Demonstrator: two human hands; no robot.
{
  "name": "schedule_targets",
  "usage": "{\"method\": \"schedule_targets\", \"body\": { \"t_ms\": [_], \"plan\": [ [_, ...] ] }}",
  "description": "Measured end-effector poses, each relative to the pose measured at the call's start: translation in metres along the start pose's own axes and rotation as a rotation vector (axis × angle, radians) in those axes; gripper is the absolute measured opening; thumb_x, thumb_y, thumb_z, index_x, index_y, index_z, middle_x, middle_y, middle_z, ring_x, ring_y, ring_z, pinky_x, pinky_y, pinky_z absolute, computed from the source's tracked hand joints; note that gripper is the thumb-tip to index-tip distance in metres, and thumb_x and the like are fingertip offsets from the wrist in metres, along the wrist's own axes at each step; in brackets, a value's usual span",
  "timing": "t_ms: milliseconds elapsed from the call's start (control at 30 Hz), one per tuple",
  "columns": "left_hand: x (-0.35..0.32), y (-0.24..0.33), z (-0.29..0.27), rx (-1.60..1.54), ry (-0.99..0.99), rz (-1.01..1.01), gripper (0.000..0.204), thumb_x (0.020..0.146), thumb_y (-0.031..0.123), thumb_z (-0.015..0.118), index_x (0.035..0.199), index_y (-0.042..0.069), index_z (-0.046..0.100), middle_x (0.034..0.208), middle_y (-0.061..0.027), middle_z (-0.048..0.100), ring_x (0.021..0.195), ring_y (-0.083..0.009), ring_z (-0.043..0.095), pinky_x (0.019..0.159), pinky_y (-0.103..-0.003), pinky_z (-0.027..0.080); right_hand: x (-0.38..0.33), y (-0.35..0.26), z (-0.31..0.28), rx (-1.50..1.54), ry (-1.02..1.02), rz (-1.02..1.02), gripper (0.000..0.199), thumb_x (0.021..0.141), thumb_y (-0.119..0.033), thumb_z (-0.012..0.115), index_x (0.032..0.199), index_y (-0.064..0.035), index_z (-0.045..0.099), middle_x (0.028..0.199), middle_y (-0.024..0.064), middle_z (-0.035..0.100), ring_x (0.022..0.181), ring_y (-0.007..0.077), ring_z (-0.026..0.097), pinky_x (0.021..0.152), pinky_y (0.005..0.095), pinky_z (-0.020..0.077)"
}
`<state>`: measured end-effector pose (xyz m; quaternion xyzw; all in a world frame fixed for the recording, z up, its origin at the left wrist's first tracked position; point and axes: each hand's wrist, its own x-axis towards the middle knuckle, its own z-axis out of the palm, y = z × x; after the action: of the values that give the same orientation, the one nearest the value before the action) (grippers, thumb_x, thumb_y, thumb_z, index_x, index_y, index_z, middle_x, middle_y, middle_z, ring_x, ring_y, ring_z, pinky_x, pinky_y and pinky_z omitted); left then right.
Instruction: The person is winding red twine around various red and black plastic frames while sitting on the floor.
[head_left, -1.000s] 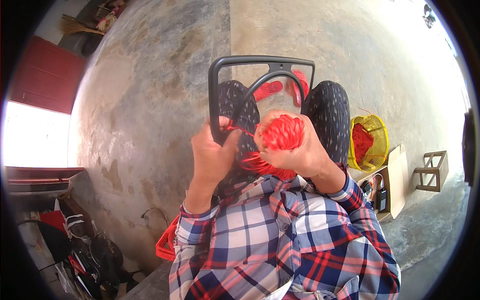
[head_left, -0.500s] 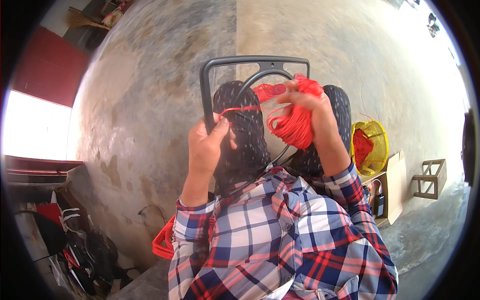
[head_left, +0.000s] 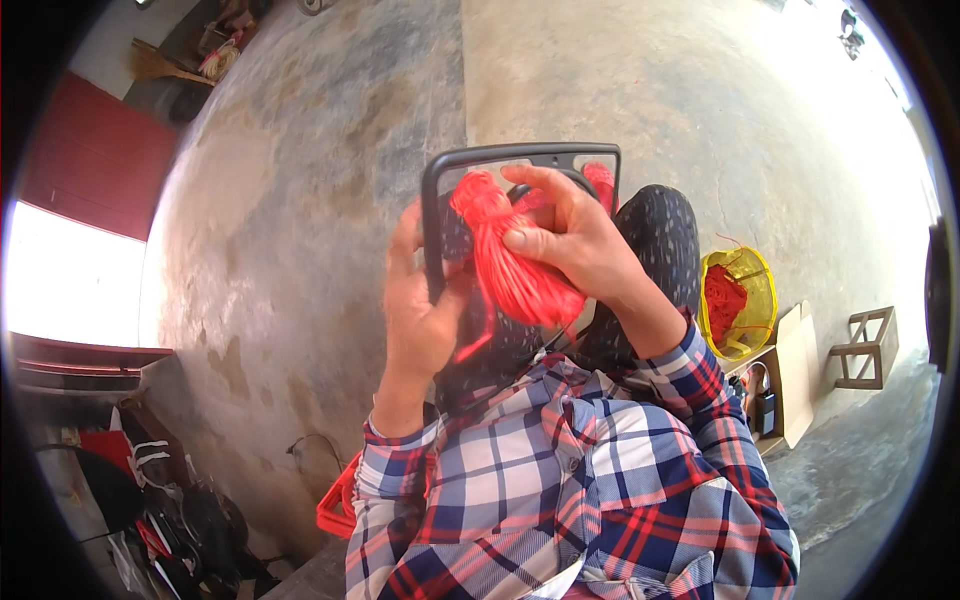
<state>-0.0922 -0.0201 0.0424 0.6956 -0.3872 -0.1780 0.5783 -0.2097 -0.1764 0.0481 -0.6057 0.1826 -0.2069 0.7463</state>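
So the right hand (head_left: 585, 245) is gripping the red cord (head_left: 520, 270) bundle in front of the dark frame (head_left: 520, 152), left hand (head_left: 415, 325) wrapped round the frame's left side. Yellow basket (head_left: 764, 290)'s off right.

Home or small workshop, unclear which: stained concrete floor (head_left: 290, 230), broom (head_left: 158, 64), wooden stool (head_left: 880, 350).

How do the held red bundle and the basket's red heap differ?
The red bundle is in the right hand; the red heap lies in the yellow basket. The bundle's strands run gathered lengthwise; the heap looks loosely jumbled. The bundle looks brighter, the heap darker. Both are red.
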Motion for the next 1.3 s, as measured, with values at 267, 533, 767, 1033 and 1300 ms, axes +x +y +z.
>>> {"method": "schedule_targets", "body": {
  "t_ms": [267, 533, 767, 1033, 1300],
  "plan": [
    [0.001, -0.002, 0.003, 0.029, -0.154, 0.257, 0.044, 0.087, 0.004, 0.062, 0.129, -0.001, 0.055, 0.149, -0.0148, 0.039, 0.133, -0.0257, 0.044, 0.109, -0.037, 0.036, 0.008, -0.001, -0.016, 0.013, -0.175, -0.129, 0.030, 0.088, -0.023, 0.070, 0.097, 0.0049, 0.067, 0.092, 0.0163, 0.071, 0.074, 0.0122, 0.066, 0.068, 0.0254, 0.0525],
    [-0.003, -0.013, -0.003, -0.438, -0.234, 0.160, 0.072, 0.090, 0.029, 0.067, 0.148, 0.004, 0.031, 0.146, -0.0126, 0.042, 0.135, -0.0239, 0.039, 0.113, -0.040, 0.030, 0.004, 0.053, -0.003, 0.843, -0.044, 0.522, 0.030, 0.093, -0.027, 0.061, 0.102, 0.0012, 0.064, 0.096, 0.0101, 0.069, 0.093, 0.0178, 0.067, 0.084, 0.0319, 0.0539],
    [-0.006, -0.009, -0.002, -0.115, -0.226, 0.156, 0.050, 0.084, 0.017, 0.069, 0.130, 0.003, 0.056, 0.148, -0.0125, 0.041, 0.136, -0.0301, 0.038, 0.110, -0.039, 0.030, 0.017, 0.046, 0.003, 1.430, -0.501, 0.319, 0.023, 0.090, -0.010, 0.062, 0.111, 0.0000, 0.060, 0.106, 0.0113, 0.068, 0.094, 0.0208, 0.066, 0.088, 0.0374, 0.0545],
    [-0.015, -0.011, -0.006, -0.251, -0.084, 0.024, 0.076, 0.081, 0.003, 0.065, 0.149, 0.003, 0.032, 0.145, -0.0107, 0.044, 0.117, -0.0136, 0.049, 0.100, -0.032, 0.039, 0.014, 0.088, -0.048, 0.588, 0.348, 0.187, 0.040, 0.081, -0.027, 0.058, 0.116, -0.0065, 0.062, 0.111, 0.0083, 0.066, 0.105, 0.0206, 0.061, 0.090, 0.0374, 0.0473],
    [-0.015, -0.035, -0.023, -0.397, 0.026, -0.122, 0.011, 0.083, 0.006, 0.065, 0.092, 0.002, 0.061, 0.127, -0.0118, 0.055, 0.105, -0.0145, 0.052, 0.091, -0.030, 0.041, -0.047, 0.029, -0.069, 0.834, 0.052, -0.155, 0.048, 0.087, -0.045, 0.051, 0.110, -0.0040, 0.055, 0.119, 0.0167, 0.061, 0.102, 0.0258, 0.061, 0.083, 0.0372, 0.0482]
  ]
}}
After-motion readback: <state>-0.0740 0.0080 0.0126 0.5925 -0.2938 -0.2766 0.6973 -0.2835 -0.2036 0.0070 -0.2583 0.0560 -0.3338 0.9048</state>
